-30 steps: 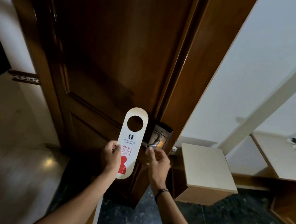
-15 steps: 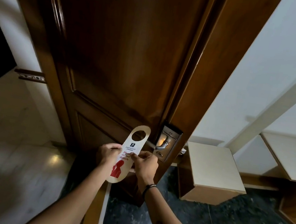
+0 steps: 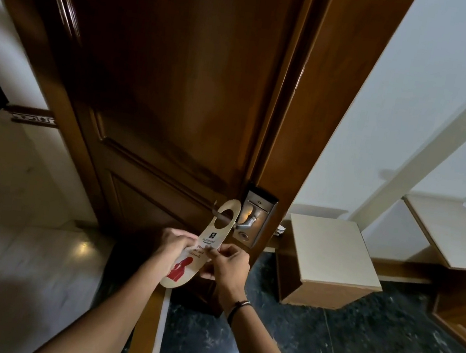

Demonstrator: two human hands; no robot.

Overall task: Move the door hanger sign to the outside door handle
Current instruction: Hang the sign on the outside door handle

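Note:
The white door hanger sign [image 3: 207, 241] with red print is held tilted, its round hole at the top. My left hand [image 3: 174, 241] grips its left edge and my right hand [image 3: 228, 262] pinches its right edge at mid-length. The metal lever handle [image 3: 244, 224] sticks out from the lock plate [image 3: 259, 211] on the dark wooden door [image 3: 163, 89]. The lever's tip shows through the sign's hole, so the hole sits around the lever's end.
A low beige cube table [image 3: 331, 259] stands right of the door by the white wall. A beige desk [image 3: 454, 233] with small items is at far right. Dark speckled floor lies below; pale tiles lie to the left.
Both hands have carried the sign up and right, tilting it, from in front of the door to the lever. The hole now sits over the lever's tip. My right hand joined the grip.

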